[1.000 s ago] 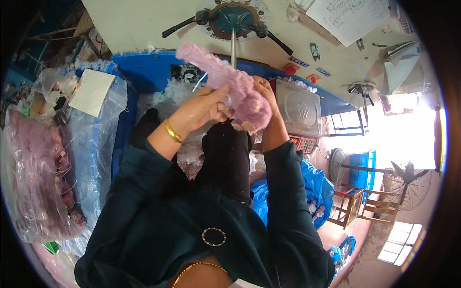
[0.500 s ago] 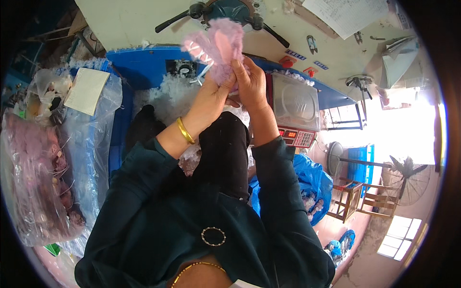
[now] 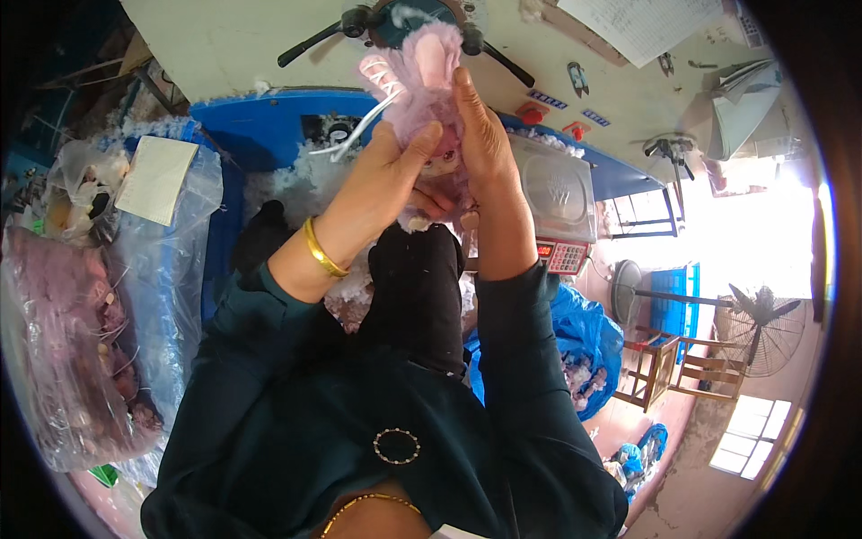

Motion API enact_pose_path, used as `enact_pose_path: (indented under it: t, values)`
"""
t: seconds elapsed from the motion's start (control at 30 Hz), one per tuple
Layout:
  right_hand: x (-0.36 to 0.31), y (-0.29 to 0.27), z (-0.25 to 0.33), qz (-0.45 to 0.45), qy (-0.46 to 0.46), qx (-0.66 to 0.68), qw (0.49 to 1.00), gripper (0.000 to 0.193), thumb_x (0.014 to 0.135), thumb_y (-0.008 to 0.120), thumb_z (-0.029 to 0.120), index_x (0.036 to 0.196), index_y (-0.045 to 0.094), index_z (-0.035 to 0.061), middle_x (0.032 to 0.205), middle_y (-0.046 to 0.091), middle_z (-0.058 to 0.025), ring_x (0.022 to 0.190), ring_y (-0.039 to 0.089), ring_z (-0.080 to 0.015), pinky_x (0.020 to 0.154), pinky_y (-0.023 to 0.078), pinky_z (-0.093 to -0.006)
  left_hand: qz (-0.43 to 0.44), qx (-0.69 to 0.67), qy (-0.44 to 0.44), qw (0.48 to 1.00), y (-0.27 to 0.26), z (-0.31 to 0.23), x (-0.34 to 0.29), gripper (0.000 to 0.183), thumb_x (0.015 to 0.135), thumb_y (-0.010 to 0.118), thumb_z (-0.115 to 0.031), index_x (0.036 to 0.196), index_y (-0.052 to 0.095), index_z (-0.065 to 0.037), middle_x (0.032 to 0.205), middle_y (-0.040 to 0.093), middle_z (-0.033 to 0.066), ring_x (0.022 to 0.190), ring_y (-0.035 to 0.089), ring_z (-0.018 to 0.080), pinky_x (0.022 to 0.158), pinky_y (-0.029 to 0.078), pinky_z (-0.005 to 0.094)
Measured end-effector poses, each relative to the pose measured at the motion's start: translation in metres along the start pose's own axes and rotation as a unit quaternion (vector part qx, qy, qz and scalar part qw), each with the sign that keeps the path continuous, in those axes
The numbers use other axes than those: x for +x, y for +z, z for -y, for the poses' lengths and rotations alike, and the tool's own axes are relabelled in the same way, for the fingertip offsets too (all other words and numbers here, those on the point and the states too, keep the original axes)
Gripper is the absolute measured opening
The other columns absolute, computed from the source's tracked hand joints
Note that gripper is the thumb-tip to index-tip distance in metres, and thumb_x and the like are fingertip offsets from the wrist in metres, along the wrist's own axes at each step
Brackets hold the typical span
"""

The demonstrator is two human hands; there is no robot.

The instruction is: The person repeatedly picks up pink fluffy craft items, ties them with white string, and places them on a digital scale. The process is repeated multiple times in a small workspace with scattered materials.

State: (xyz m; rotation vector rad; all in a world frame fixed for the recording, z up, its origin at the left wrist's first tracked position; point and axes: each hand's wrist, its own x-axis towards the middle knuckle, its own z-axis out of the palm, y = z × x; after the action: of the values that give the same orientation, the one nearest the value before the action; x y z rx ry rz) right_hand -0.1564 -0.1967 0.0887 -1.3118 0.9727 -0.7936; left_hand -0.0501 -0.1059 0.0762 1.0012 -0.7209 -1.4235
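A pink plush bunny toy (image 3: pixel 431 67) is held up between my two hands, in front of the machine at the table edge. Its long ears point away from me, and white lacing with a loose cord crosses one of them. My left hand (image 3: pixel 388 171) grips the toy's left side, thumb pressed on the plush. Along its right side lies my right hand (image 3: pixel 485 135), the thumb stretched up beside the ear and the other fingers partly hidden. Part of the toy's face shows between my hands, with small pale feet below. White stuffing (image 3: pixel 296 189) lies underneath.
A digital scale (image 3: pixel 564 255) with a clear tray stands to the right, above a blue bag (image 3: pixel 584 341) of plush pieces. At left are a plastic bag (image 3: pixel 72 341) of pink plush and a notepad (image 3: pixel 159 180). The machine's black handles (image 3: pixel 310 45) flank its head; thread snips (image 3: pixel 577 79) lie on the table.
Both hands have shifted their hold on the bunny toy and turned it so that part of its face and its feet now show. The right hand has moved up and right along it.
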Motion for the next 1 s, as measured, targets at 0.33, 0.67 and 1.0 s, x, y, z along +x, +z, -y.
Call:
enact_pose_path:
  t: [0.33, 0.67, 1.0]
  values:
    - [-0.037, 0.039, -0.057, -0.135, -0.187, -0.140, 0.963, 0.048, 0.083, 0.066, 0.034, 0.112, 0.056, -0.0034, 0.096, 0.067, -0.0189, 0.082, 0.065, -0.0269, 0.072, 0.051, -0.0337, -0.016, 0.170, 0.129, 0.977, -0.043, 0.038, -0.010, 0.055, 0.099, 0.044, -0.034, 0.140, 0.026, -0.002, 0.122, 0.050, 0.0167, 0.080, 0.064, 0.0193, 0.050, 0.052, 0.0229]
    - [-0.039, 0.045, -0.064, -0.132, -0.248, -0.241, 0.929, 0.069, 0.075, 0.075, 0.037, 0.123, 0.047, -0.0043, 0.106, 0.059, -0.0233, 0.097, 0.060, -0.0360, 0.086, 0.047, -0.0394, 0.001, 0.022, 0.079, 0.997, -0.054, 0.047, -0.012, 0.047, 0.100, 0.042, -0.028, 0.136, 0.027, -0.003, 0.109, 0.054, 0.0126, 0.077, 0.062, 0.0151, 0.056, 0.054, 0.0243]
    - [0.040, 0.007, -0.017, -0.078, -0.057, -0.061, 0.993, 0.081, 0.079, 0.059, 0.063, 0.110, 0.057, -0.0115, 0.099, 0.064, -0.0220, 0.092, 0.062, -0.0234, 0.078, 0.048, -0.0321, 0.000, 0.185, 0.014, 0.983, -0.023, -0.028, 0.033, 0.049, 0.092, 0.059, -0.035, 0.113, 0.042, 0.006, 0.069, 0.058, 0.0112, 0.044, 0.056, 0.0151, 0.040, 0.045, 0.0250]
